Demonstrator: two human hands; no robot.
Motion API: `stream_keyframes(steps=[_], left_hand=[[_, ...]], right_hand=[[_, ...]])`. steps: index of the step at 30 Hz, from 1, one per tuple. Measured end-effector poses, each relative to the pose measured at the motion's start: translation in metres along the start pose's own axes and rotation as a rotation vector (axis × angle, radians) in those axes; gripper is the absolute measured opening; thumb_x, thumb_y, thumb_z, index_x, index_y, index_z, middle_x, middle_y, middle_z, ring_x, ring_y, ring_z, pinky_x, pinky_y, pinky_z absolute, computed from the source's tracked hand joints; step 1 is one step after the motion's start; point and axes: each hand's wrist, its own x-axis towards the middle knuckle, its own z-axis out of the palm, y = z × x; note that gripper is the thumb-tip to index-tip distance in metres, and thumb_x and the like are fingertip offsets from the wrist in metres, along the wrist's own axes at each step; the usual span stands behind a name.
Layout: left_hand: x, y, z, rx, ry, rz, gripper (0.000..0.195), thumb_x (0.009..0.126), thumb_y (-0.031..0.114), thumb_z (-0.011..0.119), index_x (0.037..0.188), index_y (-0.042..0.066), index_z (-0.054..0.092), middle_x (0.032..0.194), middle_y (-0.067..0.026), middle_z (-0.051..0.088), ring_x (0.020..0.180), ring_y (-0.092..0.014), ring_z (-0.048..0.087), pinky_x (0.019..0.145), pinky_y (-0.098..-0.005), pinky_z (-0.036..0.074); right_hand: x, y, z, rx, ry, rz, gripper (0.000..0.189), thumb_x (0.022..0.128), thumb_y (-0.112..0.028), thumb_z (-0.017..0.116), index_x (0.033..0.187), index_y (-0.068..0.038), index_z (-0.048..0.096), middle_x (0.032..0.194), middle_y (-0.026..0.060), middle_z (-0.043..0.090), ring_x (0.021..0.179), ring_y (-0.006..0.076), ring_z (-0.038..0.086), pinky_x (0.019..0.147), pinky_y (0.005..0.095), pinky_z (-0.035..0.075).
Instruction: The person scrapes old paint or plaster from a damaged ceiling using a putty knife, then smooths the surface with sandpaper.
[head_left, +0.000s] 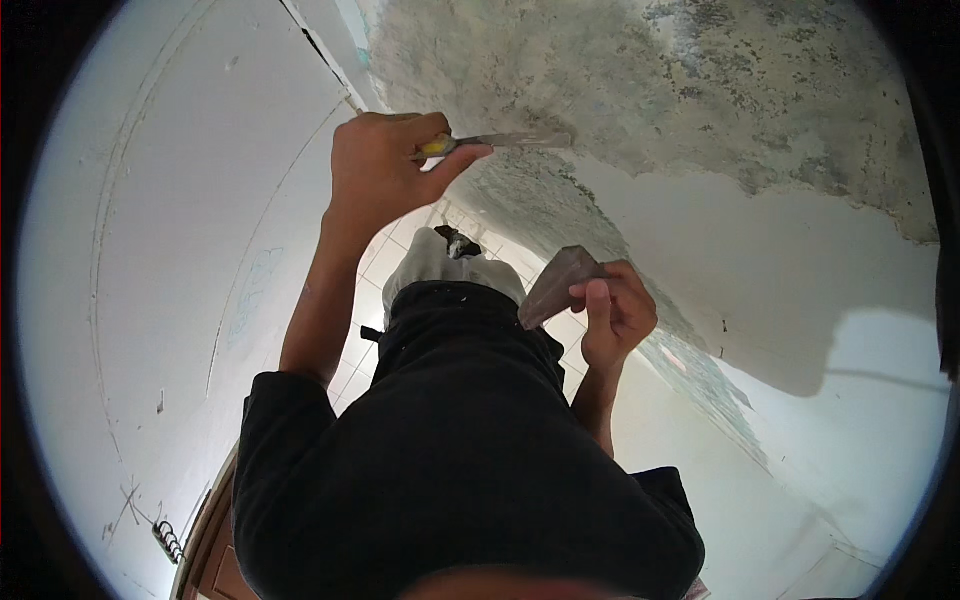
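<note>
My left hand (386, 165) grips a putty knife (525, 140) by its handle, which shows a yellow patch. Its narrow, smeared blade points right, and the tip meets or lies very near the bare grey plaster (600, 82) of the wall in front of me. Lower and to the right, my right hand (619, 315) pinches a broad, flat scraper (561, 285) between thumb and fingers. This scraper is grey-brown and tapers toward my fingers, which hide its narrow end. It hangs in the air beside my waist, apart from the wall.
White paint (750, 247) with a ragged upper edge borders the plaster. A cracked white wall (172, 225) curves along my left. Low at left are a hook rack (166, 541) and a brown door (227, 559). Light floor tiles (367, 300) lie around my legs.
</note>
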Motion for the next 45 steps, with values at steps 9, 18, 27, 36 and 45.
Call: stream_keyframes(steps=[9,18,27,36,45], left_hand=[[0.001,-0.004,-0.002,0.041,-0.024,-0.006,0.032,0.07,0.035,0.08,0.063,0.008,0.066,0.049,-0.0026,0.056,0.038,-0.012,0.049,0.041,-0.0243,0.036],[-0.006,-0.008,0.001,0.045,-0.038,-0.051,0.036,0.07,0.041,0.079,0.061,0.009,0.065,0.045,-0.001,0.052,0.037,-0.012,0.048,0.041,-0.026,0.036],[-0.006,-0.005,0.006,0.027,-0.074,-0.135,0.046,0.073,0.056,0.069,0.059,0.013,0.064,0.045,-0.0002,0.051,0.041,-0.019,0.053,0.042,-0.0311,0.038],[-0.007,0.0,0.007,0.036,-0.023,-0.118,0.033,0.071,0.037,0.079,0.062,0.007,0.067,0.045,-0.0023,0.052,0.036,-0.013,0.046,0.04,-0.0266,0.034],[-0.015,0.005,0.01,0.021,-0.047,-0.123,0.038,0.071,0.039,0.078,0.061,0.006,0.065,0.043,-0.0036,0.049,0.036,-0.016,0.045,0.04,-0.0274,0.035]], right_hand=[[0.0,0.001,0.005,-0.002,-0.004,0.022,0.014,0.082,-0.011,0.066,0.072,0.0,0.067,0.069,0.008,0.058,0.056,0.0115,0.053,0.048,0.0232,0.038],[-0.002,-0.003,0.011,-0.004,-0.004,0.017,0.015,0.082,-0.013,0.067,0.071,-0.001,0.068,0.069,0.0076,0.059,0.057,0.0128,0.053,0.05,0.0235,0.039],[-0.005,-0.003,0.013,0.106,0.001,0.032,0.014,0.081,-0.011,0.067,0.071,-0.001,0.067,0.069,0.0086,0.058,0.057,0.013,0.054,0.049,0.0236,0.038],[-0.001,0.002,0.013,0.055,0.001,0.0,0.012,0.079,-0.007,0.067,0.07,0.0,0.066,0.07,0.0087,0.059,0.054,0.0121,0.053,0.049,0.0235,0.038],[0.0,-0.007,0.018,0.017,-0.042,-0.003,0.011,0.077,-0.007,0.067,0.068,-0.001,0.066,0.065,0.0069,0.056,0.054,0.0119,0.052,0.048,0.0234,0.036]])
